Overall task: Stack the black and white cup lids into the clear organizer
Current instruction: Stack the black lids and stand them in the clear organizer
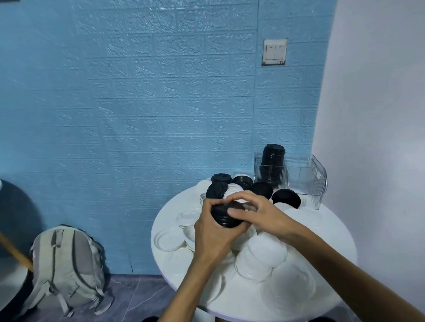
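A short stack of black lids is held over the round white table. My left hand grips it from the left and below. My right hand curls over its top and right side. Loose black lids lie behind my hands, and white lids are heaped across the table. The clear organizer stands at the table's back right, with a tall stack of black lids in its left compartment. Its right compartment looks empty.
The table sits in a corner between a blue brick-pattern wall and a white wall. A grey backpack leans on the floor to the left. Part of another round table shows at the far left.
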### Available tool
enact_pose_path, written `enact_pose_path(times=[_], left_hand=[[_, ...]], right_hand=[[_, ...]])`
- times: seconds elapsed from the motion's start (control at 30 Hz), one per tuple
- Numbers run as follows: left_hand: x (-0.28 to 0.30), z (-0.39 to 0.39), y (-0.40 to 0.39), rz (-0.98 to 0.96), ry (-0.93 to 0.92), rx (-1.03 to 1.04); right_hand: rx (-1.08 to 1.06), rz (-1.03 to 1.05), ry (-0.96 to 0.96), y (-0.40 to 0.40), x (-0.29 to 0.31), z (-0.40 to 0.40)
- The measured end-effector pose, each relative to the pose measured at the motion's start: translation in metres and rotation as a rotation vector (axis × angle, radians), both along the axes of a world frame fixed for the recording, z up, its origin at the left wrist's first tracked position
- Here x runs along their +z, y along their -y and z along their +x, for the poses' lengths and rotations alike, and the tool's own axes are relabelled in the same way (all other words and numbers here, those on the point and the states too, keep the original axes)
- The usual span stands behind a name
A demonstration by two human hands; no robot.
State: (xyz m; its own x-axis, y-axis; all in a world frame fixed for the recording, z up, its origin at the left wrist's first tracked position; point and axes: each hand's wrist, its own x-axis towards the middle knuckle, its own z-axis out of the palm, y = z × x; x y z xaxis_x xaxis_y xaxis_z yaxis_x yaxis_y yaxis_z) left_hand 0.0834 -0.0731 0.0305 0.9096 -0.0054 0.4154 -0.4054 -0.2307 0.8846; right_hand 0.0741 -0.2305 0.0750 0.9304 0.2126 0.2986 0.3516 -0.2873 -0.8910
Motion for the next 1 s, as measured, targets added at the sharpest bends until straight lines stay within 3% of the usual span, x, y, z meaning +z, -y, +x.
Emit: enact_pose_path(times=[0.1,0.23,0.37,0.5,0.67,0.8,0.9,1.0], left_hand=[[0.006,0.001,-0.004,0.001,0.027,-0.004],[0.002,0.003,-0.007,0.005,0.028,-0.021],[-0.003,0.005,-0.007,-0.002,0.022,-0.036],[-0.005,0.008,-0.011,-0.009,0.013,-0.041],[-0.003,0.009,-0.012,-0.016,-0.004,-0.044],[-0.002,0.008,-0.009,-0.031,-0.016,-0.048],[0.002,0.008,-0.004,-0.051,-0.024,-0.047],[0.007,0.005,0.000,-0.049,-0.031,-0.062]], right_hand=[[-0.223,0.079,-0.050,0.021,0.000,0.025],[-0.688,-0.281,0.073,0.071,-0.017,0.085],[-0.756,-0.549,0.036,0.090,-0.031,0.117],[-0.756,-0.667,0.060,0.090,-0.040,0.128],[-0.813,-0.632,0.129,0.087,-0.032,0.119],[-0.796,-0.416,0.224,0.073,0.003,0.092],[-0.616,-0.129,0.325,0.042,0.027,0.054],[-0.389,-0.052,0.350,0.017,0.028,0.019]])
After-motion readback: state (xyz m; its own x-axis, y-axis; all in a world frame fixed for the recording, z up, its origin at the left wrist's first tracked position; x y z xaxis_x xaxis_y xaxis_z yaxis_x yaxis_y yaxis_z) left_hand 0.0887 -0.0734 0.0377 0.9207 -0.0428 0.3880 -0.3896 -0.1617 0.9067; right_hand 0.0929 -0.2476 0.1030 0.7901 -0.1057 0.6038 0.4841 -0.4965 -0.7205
